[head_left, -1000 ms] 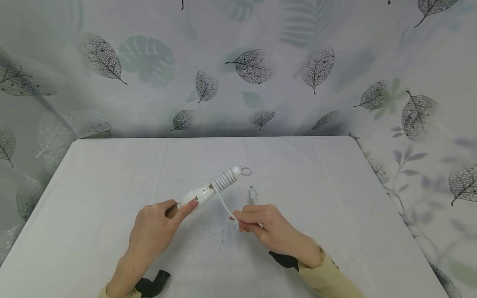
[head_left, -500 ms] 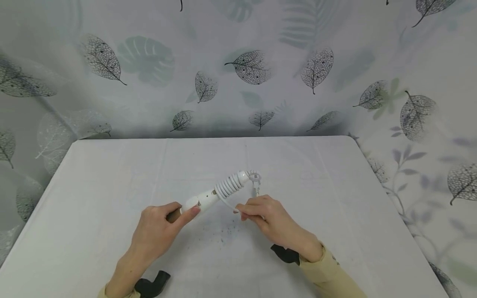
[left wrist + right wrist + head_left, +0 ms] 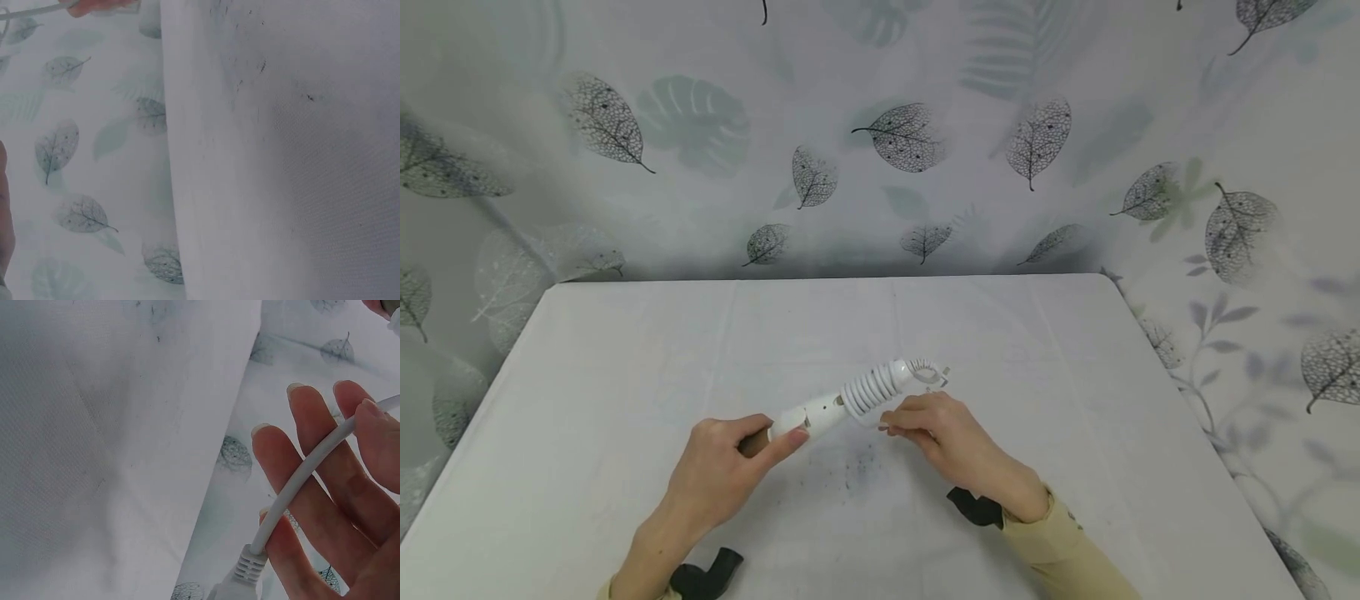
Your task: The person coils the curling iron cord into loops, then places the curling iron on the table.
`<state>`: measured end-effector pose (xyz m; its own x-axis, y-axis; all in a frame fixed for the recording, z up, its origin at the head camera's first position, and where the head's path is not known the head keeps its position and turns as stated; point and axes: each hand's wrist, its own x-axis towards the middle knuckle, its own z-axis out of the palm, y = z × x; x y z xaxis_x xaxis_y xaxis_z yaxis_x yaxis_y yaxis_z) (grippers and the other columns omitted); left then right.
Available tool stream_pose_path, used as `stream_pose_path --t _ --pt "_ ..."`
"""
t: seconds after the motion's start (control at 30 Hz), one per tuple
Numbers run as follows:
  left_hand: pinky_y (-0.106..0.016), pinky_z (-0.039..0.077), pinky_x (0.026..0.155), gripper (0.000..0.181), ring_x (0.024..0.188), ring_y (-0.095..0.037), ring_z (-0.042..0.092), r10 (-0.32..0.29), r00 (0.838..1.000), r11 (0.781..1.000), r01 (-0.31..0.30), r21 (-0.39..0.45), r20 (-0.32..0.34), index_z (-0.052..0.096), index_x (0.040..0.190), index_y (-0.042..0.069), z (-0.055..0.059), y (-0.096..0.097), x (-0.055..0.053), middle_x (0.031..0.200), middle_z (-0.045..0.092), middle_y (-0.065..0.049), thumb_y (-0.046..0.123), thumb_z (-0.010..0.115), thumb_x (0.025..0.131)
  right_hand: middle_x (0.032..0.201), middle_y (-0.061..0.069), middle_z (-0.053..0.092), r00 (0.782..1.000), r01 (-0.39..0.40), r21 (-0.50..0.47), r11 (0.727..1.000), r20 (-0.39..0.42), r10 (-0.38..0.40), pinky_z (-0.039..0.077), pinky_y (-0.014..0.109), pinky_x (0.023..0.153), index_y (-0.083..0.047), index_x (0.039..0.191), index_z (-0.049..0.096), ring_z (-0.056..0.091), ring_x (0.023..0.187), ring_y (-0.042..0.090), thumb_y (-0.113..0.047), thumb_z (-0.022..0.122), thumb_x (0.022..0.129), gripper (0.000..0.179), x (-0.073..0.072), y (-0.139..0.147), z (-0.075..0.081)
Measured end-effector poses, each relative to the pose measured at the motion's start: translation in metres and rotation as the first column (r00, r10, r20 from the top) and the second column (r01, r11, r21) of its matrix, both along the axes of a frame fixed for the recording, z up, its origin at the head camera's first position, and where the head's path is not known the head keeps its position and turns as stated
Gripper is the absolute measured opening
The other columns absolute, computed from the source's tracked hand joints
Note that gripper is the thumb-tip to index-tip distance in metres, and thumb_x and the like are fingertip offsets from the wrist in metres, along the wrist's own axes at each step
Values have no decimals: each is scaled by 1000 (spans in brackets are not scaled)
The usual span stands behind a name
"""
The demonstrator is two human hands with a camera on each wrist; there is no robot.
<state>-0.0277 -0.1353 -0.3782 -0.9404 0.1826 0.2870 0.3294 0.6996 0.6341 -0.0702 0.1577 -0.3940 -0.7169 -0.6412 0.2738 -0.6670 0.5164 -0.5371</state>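
Note:
My left hand [image 3: 718, 471] grips a white hair styling iron [image 3: 822, 414], tilted with its cord end up to the right. The hand covers the iron's lower left end. A white cord [image 3: 871, 392] is wound in several turns round the iron's upper part. My right hand [image 3: 951, 442] pinches the cord's loose stretch between thumb and index finger, just below the coils. In the right wrist view, the cord [image 3: 306, 472] crosses the other, spread fingers down to a plug [image 3: 240, 575]. The left wrist view shows only bits of fingers at its edges.
A white-covered table [image 3: 647, 350] lies beneath both hands, with small dark marks [image 3: 850, 477] on its cloth. Black straps [image 3: 707, 575] show at the wrists. Behind the table hangs a leaf-patterned curtain [image 3: 880, 83].
The iron has shifted slightly right and down in my left hand. My right hand has moved slightly up and right with the cord, and the visible loose stretch has shortened.

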Motion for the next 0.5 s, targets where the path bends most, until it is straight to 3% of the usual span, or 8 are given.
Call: stream_pose_path --t 0.23,0.43,0.5 --pt "-16 16 47 49 51 8 16 -84 996 996 85 31 -25 40 58 22 -2 2 1 58 17 22 34 78 87 99 4 74 996 91 -11 996 -20 -91 54 28 74 -6 100 77 69 88 15 -2 75 85 16 -1 -1 -4" --pt "-17 18 47 40 50 8 18 -126 992 991 126 36 12 49 61 23 -2 2 2 58 19 23 34 78 86 92 4 71 985 163 -5 987 -65 -162 53 28 71 -6 91 71 66 83 14 4 74 84 13 1 -1 -6" --pt "-17 19 46 36 50 8 20 -143 989 989 141 36 37 53 63 22 -1 2 2 57 21 24 35 78 86 83 0 65 984 175 -35 984 -23 -176 48 25 65 -7 88 65 58 74 9 8 71 86 17 2 -2 -6"
